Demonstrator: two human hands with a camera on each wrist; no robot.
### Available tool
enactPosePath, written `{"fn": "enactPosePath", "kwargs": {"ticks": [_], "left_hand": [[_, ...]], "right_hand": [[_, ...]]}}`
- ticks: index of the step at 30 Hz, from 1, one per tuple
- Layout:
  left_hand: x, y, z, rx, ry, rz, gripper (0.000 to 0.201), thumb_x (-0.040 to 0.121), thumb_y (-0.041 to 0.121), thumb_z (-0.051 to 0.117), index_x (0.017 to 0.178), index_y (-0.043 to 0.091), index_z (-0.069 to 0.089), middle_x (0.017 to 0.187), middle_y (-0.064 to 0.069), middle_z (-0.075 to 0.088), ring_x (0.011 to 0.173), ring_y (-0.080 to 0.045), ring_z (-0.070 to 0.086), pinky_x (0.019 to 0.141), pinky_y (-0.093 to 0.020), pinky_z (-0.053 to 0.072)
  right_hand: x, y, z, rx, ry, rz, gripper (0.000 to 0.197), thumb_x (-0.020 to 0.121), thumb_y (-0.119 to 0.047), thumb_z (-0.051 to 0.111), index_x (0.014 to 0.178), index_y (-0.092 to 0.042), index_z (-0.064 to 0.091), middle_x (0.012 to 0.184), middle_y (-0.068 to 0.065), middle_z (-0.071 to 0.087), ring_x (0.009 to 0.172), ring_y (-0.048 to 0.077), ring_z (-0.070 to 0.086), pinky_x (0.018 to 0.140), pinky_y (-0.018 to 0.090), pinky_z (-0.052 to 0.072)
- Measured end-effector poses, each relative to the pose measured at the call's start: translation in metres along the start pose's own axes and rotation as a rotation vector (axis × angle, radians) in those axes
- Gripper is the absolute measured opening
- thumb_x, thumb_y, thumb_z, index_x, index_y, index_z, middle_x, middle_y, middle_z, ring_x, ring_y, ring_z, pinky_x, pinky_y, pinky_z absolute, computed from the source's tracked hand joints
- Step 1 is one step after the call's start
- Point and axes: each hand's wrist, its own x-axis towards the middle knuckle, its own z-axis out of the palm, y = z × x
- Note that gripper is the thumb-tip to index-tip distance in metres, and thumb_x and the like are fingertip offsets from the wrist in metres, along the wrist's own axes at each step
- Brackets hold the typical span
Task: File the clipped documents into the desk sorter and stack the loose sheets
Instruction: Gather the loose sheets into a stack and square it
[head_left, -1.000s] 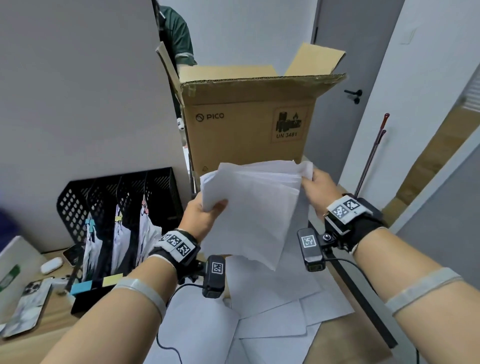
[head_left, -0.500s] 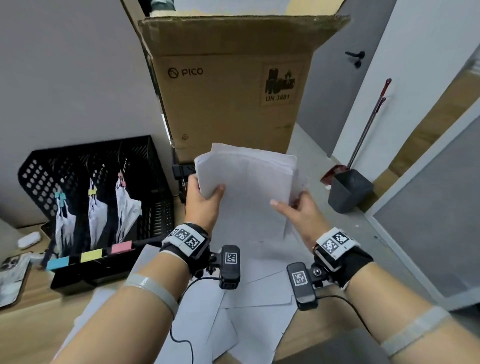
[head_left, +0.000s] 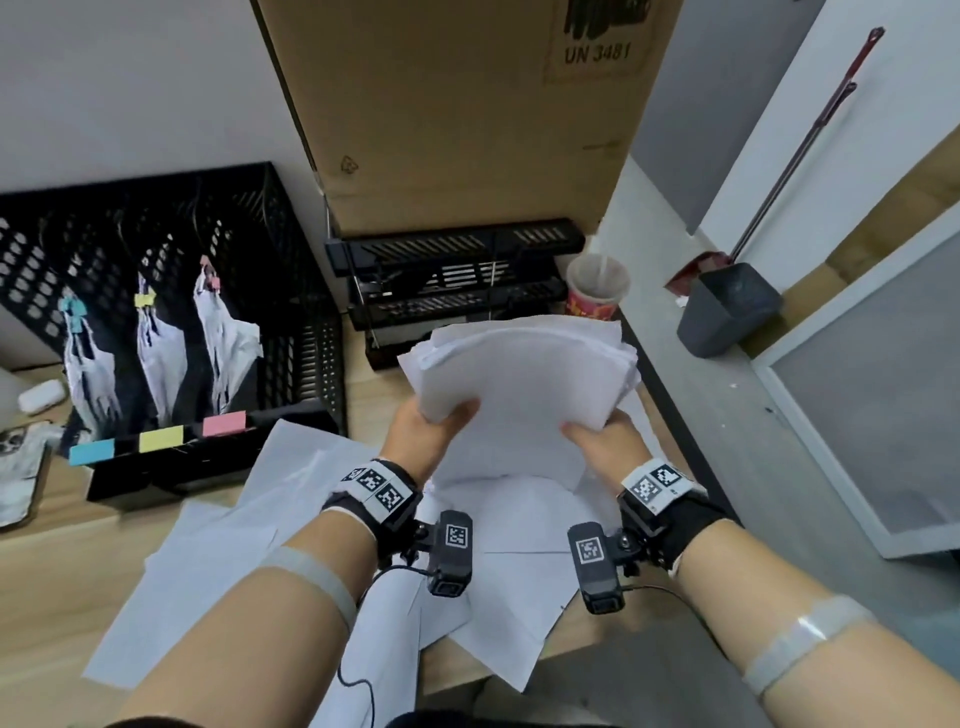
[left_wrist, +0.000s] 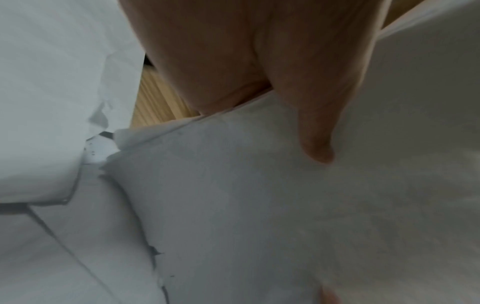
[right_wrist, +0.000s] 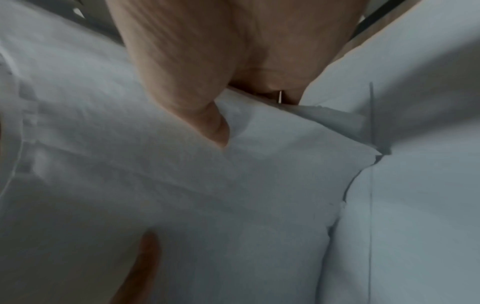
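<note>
Nearest the person, loose white sheets (head_left: 498, 566) lie scattered and overlapping on the wooden tabletop (head_left: 47, 597), some with corners over its front edge. Just above them both hands hold a stack of paper (head_left: 524, 379), white, slightly fanned, its far edges uneven. The left hand (head_left: 421, 436) has a holding grip on the stack's near left corner, thumb on top; the right hand (head_left: 605, 449) has a holding grip on the near right corner, thumb on top as well. In the left wrist view the thumb (left_wrist: 311, 115) presses flat on the top sheet. The stack tilts up away from the person, its long axis running from the hands towards the far side.

Left of the hands stands a black mesh desk sorter (head_left: 291, 291) with three compartments, labelled blue, yellow and pink at the front. Each holds one clipped document (head_left: 156, 358), upright and clip uppermost: blue clip left, yellow middle, pink right.

Beyond the stack are black stacked trays (head_left: 457, 270), a paper cup (head_left: 597, 283) beside them, and a cardboard box (head_left: 467, 114) on top.
</note>
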Motion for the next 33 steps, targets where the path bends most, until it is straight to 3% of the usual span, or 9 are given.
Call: {"fn": "enactPosePath", "kwargs": {"ticks": [6,9,12,15,17,21,24,29,33], "left_hand": [[0.011,0.031,-0.009,-0.071,-0.003,0.046,0.035,0.083,0.018,0.077,0.116,0.011,0.069,0.115,-0.007,0.074,0.110,-0.025,0.069,0.099,-0.043,0.053],[0.014,0.040,-0.031,0.124,-0.029,0.074,0.049,0.078,0.028,0.079,0.122,0.014,0.064,0.117,-0.003,0.073,0.111,-0.021,0.069,0.100,-0.042,0.053],[0.007,0.037,-0.061,0.360,-0.074,0.001,0.042,0.083,0.028,0.076,0.121,0.017,0.063,0.116,0.002,0.072,0.106,-0.015,0.069,0.097,-0.036,0.054],[-0.011,0.019,-0.097,0.505,-0.097,-0.112,0.022,0.090,0.027,0.070,0.108,0.017,0.062,0.089,0.009,0.068,0.080,-0.008,0.063,0.070,-0.017,0.051],[-0.021,-0.006,-0.126,0.568,-0.081,-0.247,0.021,0.090,0.031,0.069,0.101,0.014,0.062,0.080,0.004,0.062,0.070,-0.013,0.057,0.061,-0.022,0.046],[-0.047,-0.065,-0.188,0.800,-0.022,-0.435,0.012,0.088,0.025,0.069,0.096,0.019,0.063,0.098,-0.006,0.069,0.086,-0.025,0.065,0.068,-0.027,0.049],[-0.066,-0.100,-0.220,0.902,-0.050,-0.508,0.026,0.088,0.022,0.067,0.113,0.019,0.062,0.118,-0.012,0.062,0.086,-0.025,0.062,0.071,-0.028,0.047],[-0.073,-0.124,-0.241,1.011,-0.110,-0.427,0.044,0.083,0.027,0.066,0.125,0.019,0.057,0.125,-0.014,0.060,0.108,-0.032,0.062,0.093,-0.040,0.053],[-0.078,-0.124,-0.241,1.015,-0.233,-0.414,0.052,0.087,0.030,0.061,0.137,0.020,0.051,0.132,-0.011,0.057,0.114,-0.032,0.060,0.094,-0.037,0.051]], "right_hand": [[0.000,-0.028,0.000,-0.025,0.180,-0.282,0.012,0.094,-0.014,0.059,0.097,-0.005,0.067,0.081,0.007,0.064,0.069,0.020,0.059,0.047,0.009,0.038],[0.003,-0.038,0.012,0.028,0.153,-0.319,0.018,0.094,-0.011,0.058,0.108,-0.004,0.068,0.094,0.003,0.066,0.084,0.016,0.060,0.065,0.015,0.040],[0.005,-0.033,0.033,0.033,0.030,-0.236,0.024,0.094,-0.013,0.057,0.115,-0.007,0.067,0.102,0.002,0.067,0.094,0.016,0.060,0.082,0.021,0.043],[-0.001,-0.008,0.065,0.021,-0.078,-0.099,0.026,0.093,-0.018,0.058,0.117,-0.013,0.067,0.109,-0.001,0.068,0.102,0.021,0.064,0.096,0.032,0.049],[-0.008,0.011,0.087,0.047,-0.110,0.015,0.026,0.093,-0.020,0.059,0.117,-0.015,0.066,0.114,0.004,0.069,0.104,0.026,0.065,0.099,0.040,0.051],[-0.032,0.051,0.117,0.069,-0.103,0.229,0.029,0.092,-0.022,0.060,0.120,-0.013,0.065,0.112,0.005,0.068,0.099,0.027,0.065,0.092,0.034,0.052],[-0.055,0.084,0.140,0.099,-0.042,0.371,0.037,0.087,-0.025,0.064,0.120,-0.010,0.066,0.109,0.006,0.071,0.097,0.030,0.068,0.095,0.042,0.054],[-0.082,0.129,0.182,0.083,-0.074,0.515,0.056,0.071,-0.035,0.067,0.119,-0.005,0.064,0.110,0.016,0.072,0.097,0.039,0.069,0.093,0.052,0.055],[-0.122,0.110,0.213,0.060,-0.051,0.543,0.014,0.084,-0.019,0.061,0.095,-0.012,0.061,0.095,0.016,0.067,0.090,0.030,0.068,0.080,0.036,0.055]]}}
